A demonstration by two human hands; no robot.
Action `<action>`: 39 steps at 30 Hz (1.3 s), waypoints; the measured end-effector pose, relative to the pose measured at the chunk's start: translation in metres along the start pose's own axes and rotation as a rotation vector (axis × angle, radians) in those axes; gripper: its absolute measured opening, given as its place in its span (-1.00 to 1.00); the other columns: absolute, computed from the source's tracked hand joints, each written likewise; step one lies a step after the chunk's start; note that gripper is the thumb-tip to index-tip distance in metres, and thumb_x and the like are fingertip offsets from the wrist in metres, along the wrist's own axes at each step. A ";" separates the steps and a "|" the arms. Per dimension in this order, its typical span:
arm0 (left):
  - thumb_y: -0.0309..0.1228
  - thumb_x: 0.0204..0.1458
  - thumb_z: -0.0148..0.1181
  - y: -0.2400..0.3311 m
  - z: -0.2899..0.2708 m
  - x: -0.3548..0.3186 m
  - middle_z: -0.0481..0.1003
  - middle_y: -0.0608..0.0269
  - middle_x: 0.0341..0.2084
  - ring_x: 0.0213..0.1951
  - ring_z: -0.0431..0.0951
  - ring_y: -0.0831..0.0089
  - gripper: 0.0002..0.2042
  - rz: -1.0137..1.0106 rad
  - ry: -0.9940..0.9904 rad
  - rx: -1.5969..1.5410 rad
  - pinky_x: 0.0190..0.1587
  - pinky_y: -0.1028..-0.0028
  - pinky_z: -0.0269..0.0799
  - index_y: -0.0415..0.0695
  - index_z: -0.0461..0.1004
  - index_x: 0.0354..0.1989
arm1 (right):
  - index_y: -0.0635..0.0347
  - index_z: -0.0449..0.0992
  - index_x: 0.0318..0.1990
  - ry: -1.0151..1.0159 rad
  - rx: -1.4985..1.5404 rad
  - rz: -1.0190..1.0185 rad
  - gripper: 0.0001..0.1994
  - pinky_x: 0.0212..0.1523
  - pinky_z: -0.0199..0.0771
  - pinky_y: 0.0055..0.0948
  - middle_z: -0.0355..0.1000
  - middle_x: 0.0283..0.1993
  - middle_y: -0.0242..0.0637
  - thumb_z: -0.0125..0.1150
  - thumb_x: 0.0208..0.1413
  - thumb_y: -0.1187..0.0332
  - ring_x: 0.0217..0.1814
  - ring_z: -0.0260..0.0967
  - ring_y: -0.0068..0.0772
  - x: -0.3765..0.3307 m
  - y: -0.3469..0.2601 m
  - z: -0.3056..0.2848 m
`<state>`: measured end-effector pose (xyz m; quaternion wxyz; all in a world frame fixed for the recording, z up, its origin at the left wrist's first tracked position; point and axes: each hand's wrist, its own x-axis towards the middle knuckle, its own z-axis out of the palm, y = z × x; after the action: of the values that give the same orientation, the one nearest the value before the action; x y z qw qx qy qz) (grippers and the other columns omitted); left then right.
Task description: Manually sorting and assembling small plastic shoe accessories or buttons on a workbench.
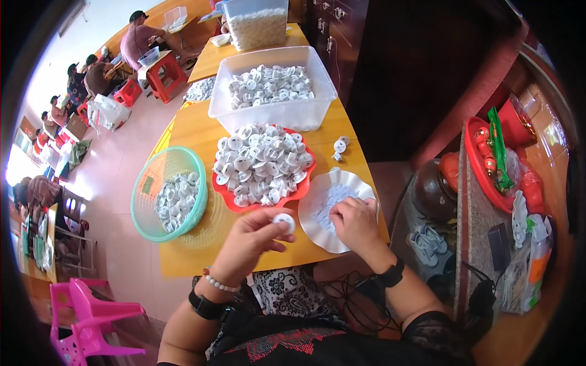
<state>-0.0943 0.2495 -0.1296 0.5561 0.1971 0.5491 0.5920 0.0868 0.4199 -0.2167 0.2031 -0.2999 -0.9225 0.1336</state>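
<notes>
My left hand (259,238) pinches a round white plastic part (285,223) between thumb and fingers, just off the table's near edge. My right hand (356,221) is over a white plate with a wavy rim (312,235). Its fingertips are drawn together among small flat pale pieces (326,204) on that plate; whatever they hold is hidden. Beyond my left hand, a red scalloped tray (224,196) bears a high heap of white plastic parts (261,161). To the left stands a green mesh basket (139,210) with similar white parts in it.
Behind the tray, a clear bin (274,116) holds more white parts; a second filled bin (256,27) is farther back. Several loose parts (340,146) lie right of the tray. A pink stool (91,317) is at lower left. Other people (137,39) sit along the left.
</notes>
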 end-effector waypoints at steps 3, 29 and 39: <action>-0.51 0.17 0.22 -0.023 0.004 0.006 0.58 0.24 -0.14 -0.10 0.63 0.43 -0.65 -0.116 -0.095 -0.180 -0.18 0.52 0.56 -0.19 0.46 0.14 | 0.03 0.60 -0.42 0.058 0.152 0.046 -0.93 -0.01 0.15 -0.18 0.54 -0.36 -0.34 0.25 0.06 0.34 -0.25 0.49 -0.22 0.001 0.003 -0.006; -0.55 0.11 0.30 -0.050 0.034 0.013 0.56 0.25 -0.05 -0.11 0.59 0.53 -0.57 -0.015 -0.152 -0.228 -0.03 0.46 0.59 -0.19 0.44 0.18 | 0.14 0.52 -0.41 -0.034 0.561 0.023 -0.95 -0.12 0.34 -0.32 0.52 -0.46 -0.38 0.29 -0.03 0.47 -0.48 0.41 -0.33 -0.004 -0.050 -0.084; -0.51 0.13 0.30 -0.046 0.037 0.008 0.61 0.20 -0.12 -0.18 0.63 0.52 -0.57 0.004 -0.158 -0.035 -0.04 0.51 0.56 -0.22 0.43 0.19 | 0.13 0.48 -0.41 -0.149 0.443 -0.070 -0.95 0.04 0.21 -0.22 0.55 -0.40 -0.33 0.24 -0.02 0.49 -0.27 0.49 -0.24 -0.004 -0.053 -0.085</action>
<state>-0.0451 0.2625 -0.1609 0.5998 0.2349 0.4927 0.5851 0.1023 0.3866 -0.1238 0.1997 -0.2054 -0.8929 0.3474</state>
